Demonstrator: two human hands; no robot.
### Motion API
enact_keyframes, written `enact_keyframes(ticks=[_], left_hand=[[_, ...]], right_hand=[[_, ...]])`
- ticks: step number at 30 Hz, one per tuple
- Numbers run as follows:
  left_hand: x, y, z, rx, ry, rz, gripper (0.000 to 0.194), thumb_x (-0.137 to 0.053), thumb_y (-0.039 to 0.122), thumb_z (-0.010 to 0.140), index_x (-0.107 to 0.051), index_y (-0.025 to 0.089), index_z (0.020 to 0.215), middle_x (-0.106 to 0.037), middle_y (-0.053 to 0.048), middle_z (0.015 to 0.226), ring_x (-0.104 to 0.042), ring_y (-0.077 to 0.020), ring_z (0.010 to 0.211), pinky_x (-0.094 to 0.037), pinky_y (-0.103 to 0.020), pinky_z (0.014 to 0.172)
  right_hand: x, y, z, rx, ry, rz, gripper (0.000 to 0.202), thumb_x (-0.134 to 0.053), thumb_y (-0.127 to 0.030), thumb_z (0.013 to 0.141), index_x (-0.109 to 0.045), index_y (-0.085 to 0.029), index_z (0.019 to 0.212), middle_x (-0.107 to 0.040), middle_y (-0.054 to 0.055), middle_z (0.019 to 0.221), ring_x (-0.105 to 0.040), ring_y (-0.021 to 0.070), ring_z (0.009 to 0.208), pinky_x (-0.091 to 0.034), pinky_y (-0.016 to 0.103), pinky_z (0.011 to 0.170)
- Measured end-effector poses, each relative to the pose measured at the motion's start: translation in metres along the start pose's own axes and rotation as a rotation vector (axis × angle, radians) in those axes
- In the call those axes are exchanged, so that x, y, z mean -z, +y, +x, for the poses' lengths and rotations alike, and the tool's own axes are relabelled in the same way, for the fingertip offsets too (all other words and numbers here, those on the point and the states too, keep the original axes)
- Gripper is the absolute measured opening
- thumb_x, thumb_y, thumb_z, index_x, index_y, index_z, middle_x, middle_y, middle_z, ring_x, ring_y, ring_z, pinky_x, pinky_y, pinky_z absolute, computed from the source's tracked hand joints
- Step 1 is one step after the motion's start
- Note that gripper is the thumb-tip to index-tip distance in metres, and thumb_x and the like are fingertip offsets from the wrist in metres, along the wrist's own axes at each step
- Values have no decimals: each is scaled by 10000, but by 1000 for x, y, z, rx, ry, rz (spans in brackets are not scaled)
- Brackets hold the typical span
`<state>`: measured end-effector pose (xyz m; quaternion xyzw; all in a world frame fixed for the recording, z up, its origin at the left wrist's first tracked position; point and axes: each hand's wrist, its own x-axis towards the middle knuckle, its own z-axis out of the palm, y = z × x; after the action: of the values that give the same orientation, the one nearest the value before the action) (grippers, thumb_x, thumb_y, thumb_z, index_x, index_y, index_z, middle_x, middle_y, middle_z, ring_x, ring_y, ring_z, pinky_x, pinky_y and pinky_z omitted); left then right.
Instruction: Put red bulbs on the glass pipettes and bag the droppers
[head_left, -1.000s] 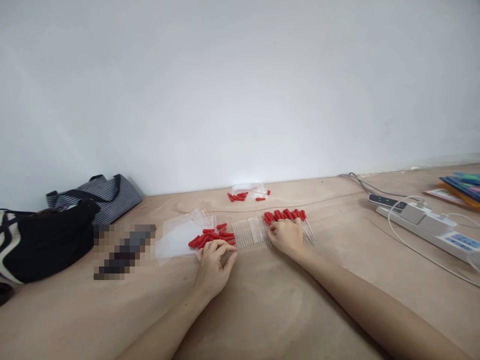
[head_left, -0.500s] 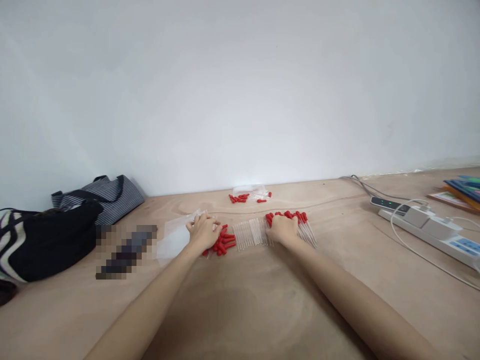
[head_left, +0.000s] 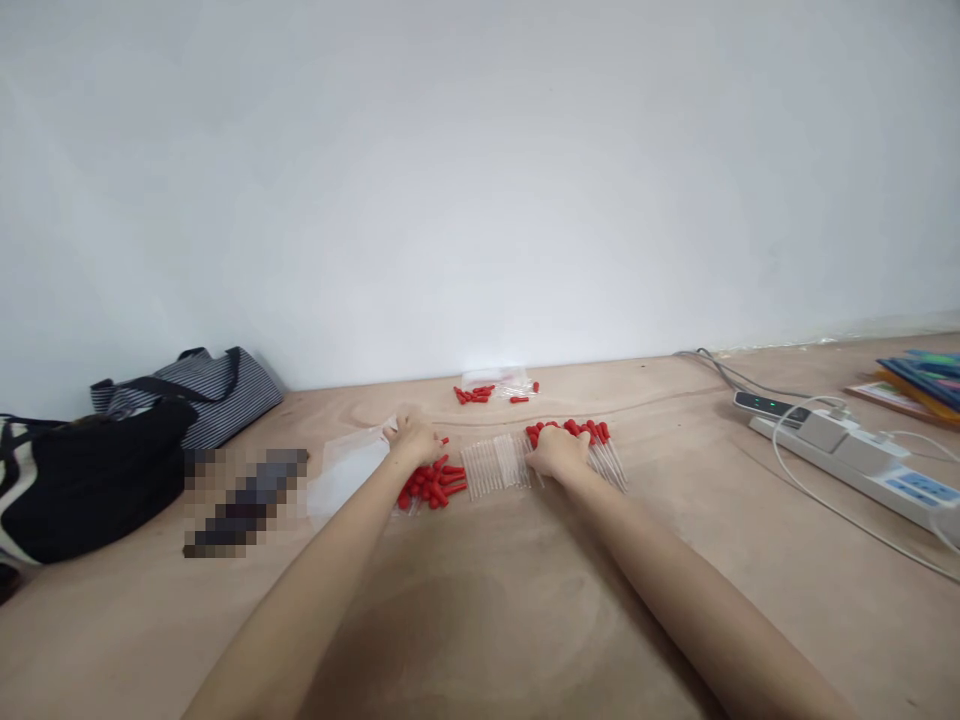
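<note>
Above a pile of red rubber bulbs (head_left: pixel 433 486), at the edge of a white translucent sheet (head_left: pixel 349 472), is my left hand (head_left: pixel 412 440). Its fingers are bent, and a red bulb shows just right of them; whether it is held is unclear. A row of clear thin tubes (head_left: pixel 495 467) lies between my hands. My right hand (head_left: pixel 557 452) rests over the left part of a row of red-capped tubes (head_left: pixel 609 460), its fingertips mostly hidden.
Near the wall lie more red bulbs (head_left: pixel 474 395) and a clear plastic bag (head_left: pixel 495 380). Bags (head_left: pixel 97 480) and a pixelated dark object (head_left: pixel 247 505) are at left. A power strip (head_left: pixel 862 470) with cables and stacked books (head_left: pixel 926 385) stand at right.
My left hand has moved slightly up, away from the pile of red bulbs, uncovering more of it. My right hand stays over the capped tubes. The whole view has shifted slightly.
</note>
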<state>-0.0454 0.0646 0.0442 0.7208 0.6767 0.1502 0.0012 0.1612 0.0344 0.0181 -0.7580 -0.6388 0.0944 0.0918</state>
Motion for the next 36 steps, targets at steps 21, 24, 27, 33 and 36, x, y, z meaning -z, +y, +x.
enact_keyframes(ticks=[21, 24, 27, 33, 36], left_hand=[[-25, 27, -129, -360, -47, -422, 141, -428, 248, 828, -564, 221, 855, -625, -8, 893, -538, -205, 879, -318, -412, 805], [-26, 27, -130, -351, -55, -413, 144, -446, 278, 817, -569, 230, 877, -637, -1, 878, -544, -205, 859, -306, -411, 807], [-26, 26, -130, -345, -51, -413, 157, -451, 303, 813, -574, 231, 880, -641, 3, 855, -549, -197, 831, -305, -395, 801], [-25, 25, -131, -371, -38, -413, 152, -450, 303, 818, -577, 236, 868, -643, 11, 837, -549, -186, 813, -287, -380, 802], [-24, 25, -131, -385, -34, -420, 152, -440, 292, 827, -576, 238, 869, -643, 13, 847, -545, -184, 827, -279, -376, 803]], right_hand=[[-12, 61, -76, 749, 255, 437, 189, -367, -183, 845, -546, -168, 903, -626, 44, 795, -548, 140, 717, -344, 307, 756], [-18, 58, -87, 835, 237, 435, 258, -350, -159, 855, -532, -201, 1033, -638, 36, 851, -561, 134, 744, -298, 345, 824], [-21, 51, -91, 877, 191, 421, 259, -369, -150, 847, -545, -219, 1023, -639, 22, 831, -567, 129, 733, -269, 359, 836], [-22, 46, -93, 878, 171, 423, 238, -399, -149, 835, -561, -225, 992, -639, 5, 805, -564, 124, 720, -241, 349, 819], [-21, 45, -95, 874, 170, 427, 230, -408, -154, 834, -570, -221, 983, -637, 4, 783, -556, 118, 705, -242, 332, 792]])
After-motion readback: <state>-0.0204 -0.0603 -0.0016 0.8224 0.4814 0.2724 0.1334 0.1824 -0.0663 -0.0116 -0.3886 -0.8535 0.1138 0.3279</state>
